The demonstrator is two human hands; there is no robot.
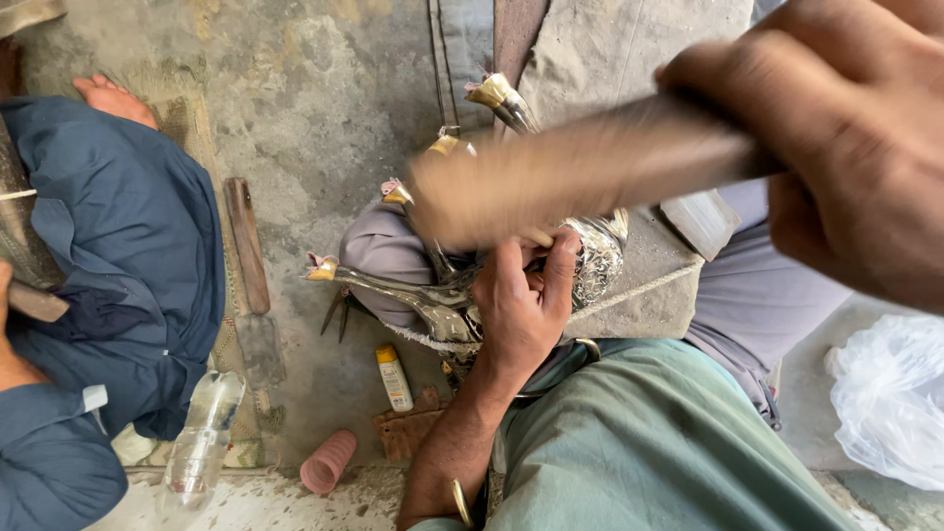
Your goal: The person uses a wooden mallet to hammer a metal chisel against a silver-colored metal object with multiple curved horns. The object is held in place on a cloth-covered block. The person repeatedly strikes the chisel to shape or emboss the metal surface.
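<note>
Left hand [521, 305] grips an engraved silver vessel [590, 258] with long curved spouts, pressed on the lap. Right hand [846, 147] is closed around a wooden stick [580, 167] (blurred) just above it. A co-worker's blue sleeve [118, 256] sits left.

The right hand [855, 147] is cut off by the top and right edges, and the wooden tool [580, 167] it grips is smeared by motion blur, so its end shape cannot be told. The left hand [521, 295] covers part of the silver metal piece [590, 256], hiding how its spouts join. The seated person in blue [108, 295] is cut off at the left edge. The white plastic bag [890, 403] runs past the right edge.
</note>
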